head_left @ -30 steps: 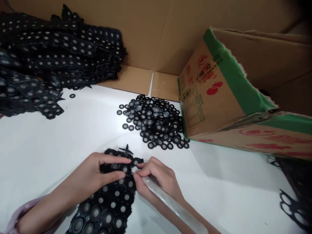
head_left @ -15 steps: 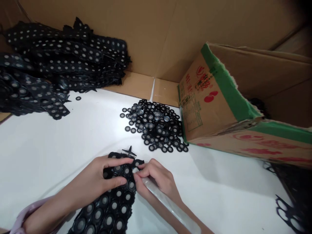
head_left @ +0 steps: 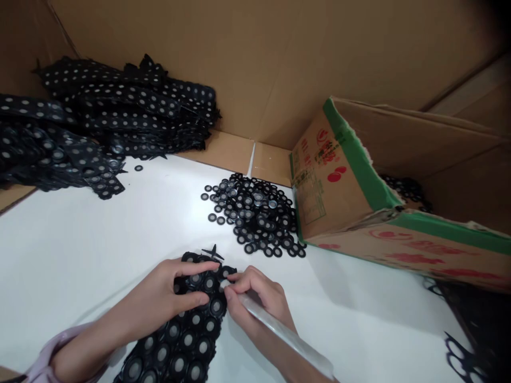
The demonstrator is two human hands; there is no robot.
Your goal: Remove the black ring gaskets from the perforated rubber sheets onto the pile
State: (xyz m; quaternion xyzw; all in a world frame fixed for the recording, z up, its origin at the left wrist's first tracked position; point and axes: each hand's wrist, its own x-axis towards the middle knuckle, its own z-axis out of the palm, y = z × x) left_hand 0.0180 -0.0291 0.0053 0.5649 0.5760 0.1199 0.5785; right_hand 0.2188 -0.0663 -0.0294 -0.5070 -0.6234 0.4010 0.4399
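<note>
A black moulded rubber sheet [head_left: 188, 340] with rows of round, grey-centred pieces lies on the white table at the lower middle. My left hand [head_left: 175, 290] holds it down near its far end, thumb and index finger spread across the surface, the other fingers partly hidden. In my right hand [head_left: 259, 298] is a whitish, pen-like stick tool [head_left: 287, 336], pinched between thumb and fingers. Its tip is at the sheet's right edge, next to a round piece [head_left: 227, 273]; the fingers partly cover it. A small black cross-shaped scrap [head_left: 213, 252] sits just beyond the sheet.
A heap of loose black rings [head_left: 259, 213] stands mid-table. Folded black sheets [head_left: 139, 111] are piled at the back left, with one stray ring [head_left: 138, 168] nearby. At right is an open cardboard box [head_left: 339, 181] with black pieces inside. Black perforated scrap [head_left: 463, 356] lies at lower right.
The view has tilted slightly, so the background sits lower in the picture. Both hands keep their places on the sheet and tool; the right hand's tool has shifted only slightly.
</note>
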